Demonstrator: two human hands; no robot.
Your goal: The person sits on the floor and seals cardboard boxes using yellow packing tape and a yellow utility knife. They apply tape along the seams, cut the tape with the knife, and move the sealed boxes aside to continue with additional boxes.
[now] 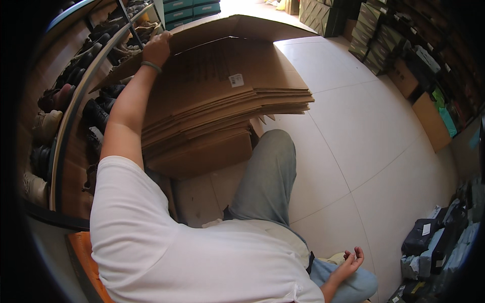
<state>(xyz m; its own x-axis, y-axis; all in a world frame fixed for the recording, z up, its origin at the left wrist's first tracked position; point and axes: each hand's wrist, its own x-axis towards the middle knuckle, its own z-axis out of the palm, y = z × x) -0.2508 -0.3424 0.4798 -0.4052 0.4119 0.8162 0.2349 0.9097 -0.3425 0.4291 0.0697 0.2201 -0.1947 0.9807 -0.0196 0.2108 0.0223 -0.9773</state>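
Note:
My left hand [157, 49] is closed on the edge of a flattened cardboard box [222, 29], which is tilted up at the far side. Below it lies a stack of flattened cartons [202, 96], with a small white label [236, 80] on the uppermost one. The stack rests on a brown carton [202, 154] standing in front of my bent knee [268, 171]. My right hand [348, 266] hangs beside my other leg, holding nothing, its fingers loosely curled and apart.
Shelves of shoes [48, 123] run along the left, close to my left arm. Stacked shoeboxes [374, 43] stand at the far right. Dark wrapped packages [422, 237] are piled on the lower right. Pale tiles [348, 141] make up the floor, and teal boxes [191, 11] stand at the back.

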